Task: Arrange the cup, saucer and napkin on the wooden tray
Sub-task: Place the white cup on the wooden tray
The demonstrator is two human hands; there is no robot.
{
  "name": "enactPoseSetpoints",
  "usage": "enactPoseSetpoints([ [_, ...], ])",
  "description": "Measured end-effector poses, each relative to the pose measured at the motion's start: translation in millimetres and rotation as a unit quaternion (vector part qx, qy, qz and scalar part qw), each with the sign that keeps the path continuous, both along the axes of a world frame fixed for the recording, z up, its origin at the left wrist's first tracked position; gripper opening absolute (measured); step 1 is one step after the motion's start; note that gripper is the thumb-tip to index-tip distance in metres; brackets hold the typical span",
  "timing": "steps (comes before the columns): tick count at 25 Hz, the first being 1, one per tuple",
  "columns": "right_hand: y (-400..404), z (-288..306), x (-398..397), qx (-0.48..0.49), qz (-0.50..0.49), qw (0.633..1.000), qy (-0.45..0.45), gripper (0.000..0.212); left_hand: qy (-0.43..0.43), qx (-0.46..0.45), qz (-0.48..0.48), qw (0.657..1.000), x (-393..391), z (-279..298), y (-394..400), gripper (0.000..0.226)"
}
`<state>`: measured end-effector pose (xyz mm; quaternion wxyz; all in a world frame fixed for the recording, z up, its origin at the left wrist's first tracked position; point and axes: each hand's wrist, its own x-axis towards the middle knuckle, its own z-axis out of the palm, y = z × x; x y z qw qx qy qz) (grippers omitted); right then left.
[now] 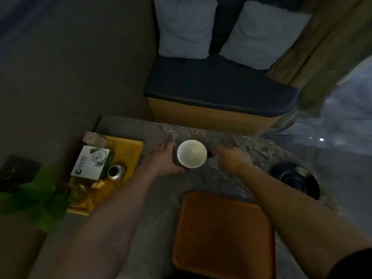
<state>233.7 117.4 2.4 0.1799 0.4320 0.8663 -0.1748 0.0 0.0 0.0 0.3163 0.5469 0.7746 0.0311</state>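
Here a round white ceramic cup [191, 154], empty and seen from above, stands on the grey marbled stone tabletop [221, 178] at its far side. The left hand [164, 160] curves round the cup's left flank, thumb near the front rim and fingers at the back, seemingly touching its wall; whether it truly grips is hard to judge in the dim light. The right hand [233, 159] rests just to the right of the cup, fingers loosely curled and slightly spread, holding nothing, with a small dark gap between it and the rim. Something dark shows under and beside the cup, but it is too blurred to identify.

Nearer the person lies a rectangular reddish-brown wooden tray [223, 234] with rounded corners, bare, partly crossed by the right forearm. A black round saucer-like dish [296, 181] sits on the tabletop to the right, well apart from the cup. At the left stands a yellow rectangular tray [128, 150] carrying a white printed box [91, 162], a metal-lidded jar [115, 172] and clear glassware. Beyond the table is a dark-cushioned bench [219, 87] with two pale square pillows [185, 27]
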Motion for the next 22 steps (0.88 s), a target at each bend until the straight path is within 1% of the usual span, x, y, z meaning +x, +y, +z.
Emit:
enactPoseSetpoints([
  [4,15.1,-15.2,-11.3,-0.027,-0.011,0.999,0.035,0.04,-0.041,0.025,-0.001,0.999,8.0,-18.7,17.2,0.11],
  [6,18.6,-23.5,-14.1,-0.035,-0.015,0.997,0.067,0.033,-0.043,0.035,-0.005,0.998,9.7,-29.9,21.5,0.11],
  [8,19.1,-29.0,-13.8,-0.02,-0.022,0.995,0.096,0.026,-0.053,0.043,0.0,0.998,8.9,-35.1,22.5,0.109],
  [11,15.9,-32.2,-13.7,-0.027,-0.066,0.988,0.138,0.022,-0.068,0.055,0.004,0.996,10.8,-39.8,22.5,0.108],
  [16,2.9,-26.0,-14.0,-0.031,-0.112,0.979,0.17,0.018,-0.072,0.065,0.007,0.995,16.3,-32.0,21.9,0.105],
  [22,-23.0,-11.8,2.3,-0.01,-0.132,0.967,0.216,0.012,-0.076,0.072,0.016,0.994,29.9,-13.0,3.1,0.108],
])
